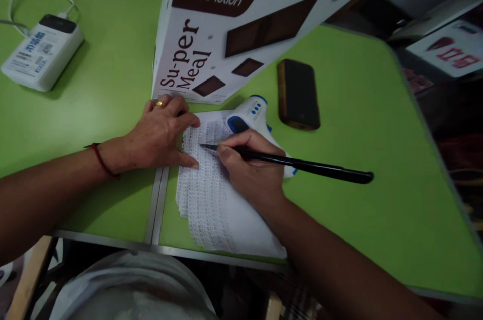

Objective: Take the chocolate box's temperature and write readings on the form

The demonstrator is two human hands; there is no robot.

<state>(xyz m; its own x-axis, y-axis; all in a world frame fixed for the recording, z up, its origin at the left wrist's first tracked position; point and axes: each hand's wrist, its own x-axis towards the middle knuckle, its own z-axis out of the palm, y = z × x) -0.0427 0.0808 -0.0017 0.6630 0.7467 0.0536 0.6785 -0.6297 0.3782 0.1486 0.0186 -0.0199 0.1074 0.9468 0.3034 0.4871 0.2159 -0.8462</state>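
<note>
Near the bottom of the frame, the lower end of the white stack of densely written paper sheets is lying just beside the metal rim of the smooth green table, its long side running up to the middle. My right hand is gripping a slim black pen, whose shaft is stretching from centre towards the right; its tip is pointing left over the writing (whether it is touching, I cannot tell). My left hand is spanning the sheets' left edge, thumb and forefinger spread wide, pinching nothing. Beyond my right knuckles a white-and-blue plastic handheld device is crowding the sheets. A tall white printed cardboard box is blocking the upper middle; open green is spreading rightward.
</note>
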